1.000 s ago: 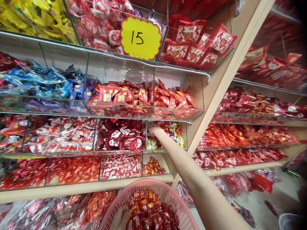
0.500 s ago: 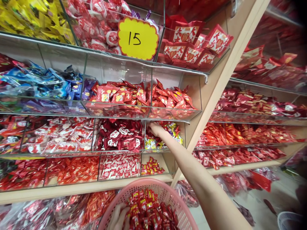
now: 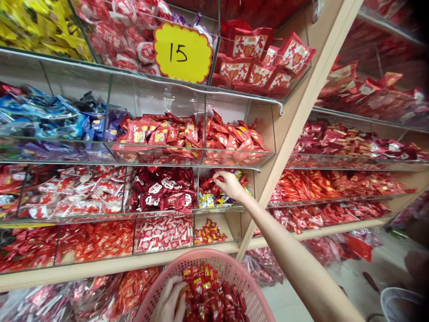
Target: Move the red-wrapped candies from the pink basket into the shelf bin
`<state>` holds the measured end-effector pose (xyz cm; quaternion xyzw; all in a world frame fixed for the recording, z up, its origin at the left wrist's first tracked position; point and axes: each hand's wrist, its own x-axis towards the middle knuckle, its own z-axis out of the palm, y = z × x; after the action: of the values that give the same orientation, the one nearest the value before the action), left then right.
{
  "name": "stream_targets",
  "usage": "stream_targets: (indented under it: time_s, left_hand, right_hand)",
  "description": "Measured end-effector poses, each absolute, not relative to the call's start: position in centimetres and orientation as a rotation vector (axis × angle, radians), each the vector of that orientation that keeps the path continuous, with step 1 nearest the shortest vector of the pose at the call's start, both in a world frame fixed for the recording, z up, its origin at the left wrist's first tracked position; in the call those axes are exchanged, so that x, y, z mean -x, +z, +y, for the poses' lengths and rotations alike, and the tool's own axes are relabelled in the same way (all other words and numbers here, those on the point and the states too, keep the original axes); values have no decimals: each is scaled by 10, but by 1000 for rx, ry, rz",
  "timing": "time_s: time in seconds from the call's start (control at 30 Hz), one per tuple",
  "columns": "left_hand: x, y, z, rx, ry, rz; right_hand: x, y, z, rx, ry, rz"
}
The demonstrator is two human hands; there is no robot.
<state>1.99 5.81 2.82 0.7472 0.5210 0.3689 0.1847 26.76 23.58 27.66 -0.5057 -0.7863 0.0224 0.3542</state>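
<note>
My right hand point(image 3: 229, 184) reaches into a clear shelf compartment point(image 3: 246, 208) of small red and yellow wrapped candies point(image 3: 209, 199), its fingers pinched on red candies there. My left hand point(image 3: 169, 299) rests at the rim of a pink plastic basket point(image 3: 234, 273) at the bottom of the view, fingers curled over the rim and touching the pile of small red wrapped candies point(image 3: 209, 295) inside it.
Clear-fronted shelves hold many bins of wrapped sweets, mostly red, some blue point(image 3: 50, 118) and yellow point(image 3: 36, 27). A yellow tag marked 15 point(image 3: 182, 52) hangs on an upper bin. A wooden upright point(image 3: 301, 107) divides two shelf bays. A white basket point(image 3: 404, 304) stands on the floor at right.
My right hand has drawn back a little from deep in the compartment and now pinches candies near its front. The view has shifted slightly right; the left hand shows more over the basket.
</note>
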Motion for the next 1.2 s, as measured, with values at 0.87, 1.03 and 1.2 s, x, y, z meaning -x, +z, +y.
stream_targets:
  time_s: [0.87,1.03,1.2]
  left_hand:
    - [-81,151,59,-918,946,932]
    - [-82,141,53,-758,863,840]
    - [-87,135,49,-686,910,893]
  right_hand:
    - [-232,128,51,1202,915,-1273]
    - [-227,129,48,1163,872,-1327]
    - [-220,126,48,1149,892,-1227]
